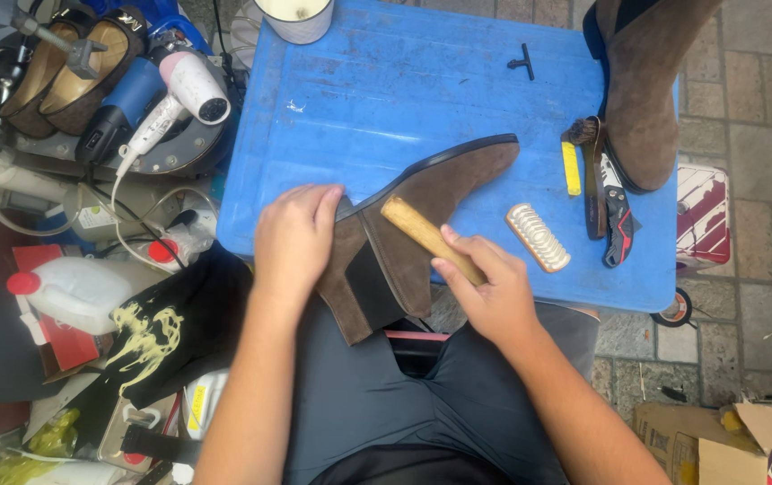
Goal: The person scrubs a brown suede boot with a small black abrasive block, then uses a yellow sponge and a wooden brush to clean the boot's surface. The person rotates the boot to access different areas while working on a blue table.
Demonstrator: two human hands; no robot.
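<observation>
Brushing underway: left hand (pixel 294 235) steadies the brown boot (pixel 413 224), right hand (pixel 485 292) clamps the wooden brush (pixel 426 235); next stroke likely needs firm, even pressure.

Blue table (pixel 386 90) bears boot (pixel 440 193), brush (pixel 538 237), cup (pixel 294 18).

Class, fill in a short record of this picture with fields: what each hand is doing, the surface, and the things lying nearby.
Left hand: pressed on the heel end of a brown suede boot
Right hand: gripping a wooden-handled brush laid against the boot
Surface: blue table
Nearby: ridged rubber block, second brown boot, white hair dryer
</observation>
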